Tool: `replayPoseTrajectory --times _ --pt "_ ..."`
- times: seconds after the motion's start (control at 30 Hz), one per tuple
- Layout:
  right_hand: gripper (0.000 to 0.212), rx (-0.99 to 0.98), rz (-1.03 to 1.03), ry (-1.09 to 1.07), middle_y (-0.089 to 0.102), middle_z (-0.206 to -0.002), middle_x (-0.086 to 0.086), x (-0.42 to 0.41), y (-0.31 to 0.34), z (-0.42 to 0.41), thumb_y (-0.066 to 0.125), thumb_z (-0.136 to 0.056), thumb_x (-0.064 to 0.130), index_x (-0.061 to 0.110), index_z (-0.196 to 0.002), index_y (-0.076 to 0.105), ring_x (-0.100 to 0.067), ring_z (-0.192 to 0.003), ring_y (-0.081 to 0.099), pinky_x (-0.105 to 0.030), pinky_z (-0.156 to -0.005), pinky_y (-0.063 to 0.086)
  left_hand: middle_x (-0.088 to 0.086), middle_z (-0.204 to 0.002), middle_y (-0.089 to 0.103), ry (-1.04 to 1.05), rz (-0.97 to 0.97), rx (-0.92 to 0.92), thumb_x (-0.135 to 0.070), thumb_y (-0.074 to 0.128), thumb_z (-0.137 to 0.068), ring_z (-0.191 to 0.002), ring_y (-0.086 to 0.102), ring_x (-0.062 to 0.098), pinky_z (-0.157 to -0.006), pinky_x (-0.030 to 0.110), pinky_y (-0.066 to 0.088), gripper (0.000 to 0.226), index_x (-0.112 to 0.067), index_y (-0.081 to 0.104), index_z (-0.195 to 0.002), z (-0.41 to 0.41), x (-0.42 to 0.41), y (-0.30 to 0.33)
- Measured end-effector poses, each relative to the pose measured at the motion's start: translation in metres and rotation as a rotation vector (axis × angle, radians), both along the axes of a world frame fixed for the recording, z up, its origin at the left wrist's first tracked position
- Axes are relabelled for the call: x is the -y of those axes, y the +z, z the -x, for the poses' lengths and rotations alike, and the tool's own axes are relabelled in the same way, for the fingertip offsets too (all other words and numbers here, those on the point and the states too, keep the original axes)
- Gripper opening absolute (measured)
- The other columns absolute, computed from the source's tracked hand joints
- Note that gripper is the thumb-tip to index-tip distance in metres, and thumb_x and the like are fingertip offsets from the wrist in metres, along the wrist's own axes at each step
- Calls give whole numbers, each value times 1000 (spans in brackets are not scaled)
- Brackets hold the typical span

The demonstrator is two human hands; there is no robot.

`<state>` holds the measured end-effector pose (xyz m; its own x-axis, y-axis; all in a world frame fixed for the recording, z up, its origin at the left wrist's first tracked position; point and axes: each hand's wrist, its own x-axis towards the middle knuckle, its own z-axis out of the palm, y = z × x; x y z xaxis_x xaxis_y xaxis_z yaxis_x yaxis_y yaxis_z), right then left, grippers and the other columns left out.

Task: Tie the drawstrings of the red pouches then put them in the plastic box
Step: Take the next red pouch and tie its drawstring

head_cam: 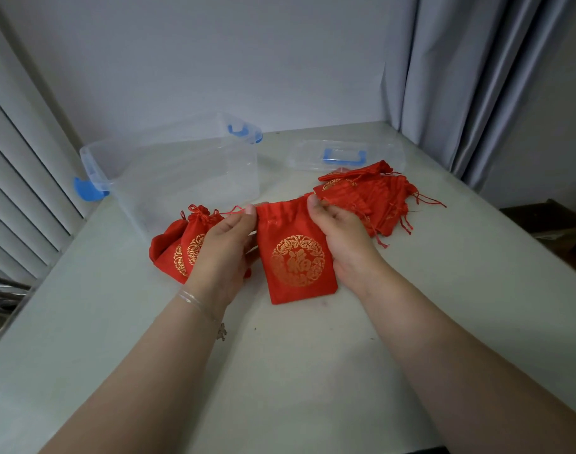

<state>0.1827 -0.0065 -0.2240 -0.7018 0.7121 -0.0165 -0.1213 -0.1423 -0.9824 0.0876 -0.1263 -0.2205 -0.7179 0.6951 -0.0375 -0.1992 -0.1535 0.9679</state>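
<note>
A red pouch point(296, 257) with a gold round emblem hangs flat between my hands over the table's middle. My left hand point(226, 237) pinches its drawstring at the top left corner. At the top right corner my right hand point(340, 234) grips the other side. Two red pouches with gathered, tied tops point(182, 244) lie to the left, partly behind my left hand. A pile of flat red pouches point(375, 198) with loose strings lies to the right, behind my right hand. The clear plastic box point(182, 168) with blue latches stands open at the back left.
The box's clear lid point(345, 155) with a blue handle lies at the back, behind the pile. The pale table point(296, 371) ends at a wall behind, slatted shutters on the left and a grey curtain point(460, 77) on the right.
</note>
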Motion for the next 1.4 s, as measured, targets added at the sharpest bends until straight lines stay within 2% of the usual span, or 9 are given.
replayPoseTrajectory --times 0.2,0.37,0.5,0.8,0.97,1.07,1.13,1.27,1.4 --pt "30 -193 210 -57 70 -92 -4 -1 5 -1 44 -97 37 19 -102 68 -15 -83 67 -24 -67 56 -3 -82 73 60 -39 43 -32 48 -98 -74 68 9 -72 26 51 28 -17 70 -89 1 -1 -2" --pt "41 -248 228 -107 67 -110 -9 -3 4 -4 37 -98 43 16 -115 63 -16 -96 66 -25 -79 54 -3 -82 72 94 -57 107 -33 41 -101 -74 65 11 -74 26 51 33 -19 70 -93 1 -3 -1" --pt "45 -301 221 -148 70 -101 -5 -2 5 -4 36 -98 41 10 -118 61 -13 -93 67 -23 -82 54 -3 -83 72 143 -104 135 -29 45 -100 -74 66 11 -69 23 54 26 -16 68 -98 2 -2 -2" --pt "42 -415 280 -273 71 -103 -13 -9 7 -7 36 -99 41 9 -97 63 -19 -88 71 -27 -75 57 1 -87 74 254 -166 190 -27 45 -100 -79 72 12 -71 24 58 26 -14 61 -84 9 -1 -5" --pt "44 -580 456 -271 69 -70 -5 -22 11 -10 34 -98 45 11 -80 55 -17 -77 71 -32 -78 57 4 -86 70 300 -108 200 -27 40 -102 -68 71 10 -67 24 58 30 -11 54 -81 8 -5 -4" --pt "44 -692 586 -273 44 -46 1 -30 15 -12 37 -97 44 12 -72 50 -11 -49 54 -31 -65 56 7 -85 69 298 -65 205 -26 39 -103 -67 71 12 -65 25 59 29 -9 52 -82 3 -9 -5" --pt "43 -642 438 -265 32 -44 5 -31 18 -14 35 -99 43 13 -71 49 -8 -42 38 -25 -52 48 7 -84 69 305 -49 204 -26 40 -102 -66 72 13 -63 26 60 29 -9 53 -83 1 -10 -5" --pt "39 -353 -370 -200 34 -46 9 -20 17 -19 38 -98 37 14 -75 59 -9 -43 32 -22 -45 29 5 -82 69 310 -17 199 -27 41 -102 -64 71 14 -58 25 58 28 -10 54 -85 2 -7 -3" --pt "35 -54 -828 -104 59 -56 7 -15 11 -14 46 -97 37 14 -81 68 -11 -60 59 -32 -66 50 5 -80 70 359 -8 58 -27 42 -102 -64 71 13 -56 23 57 27 -9 56 -86 -1 -3 2"
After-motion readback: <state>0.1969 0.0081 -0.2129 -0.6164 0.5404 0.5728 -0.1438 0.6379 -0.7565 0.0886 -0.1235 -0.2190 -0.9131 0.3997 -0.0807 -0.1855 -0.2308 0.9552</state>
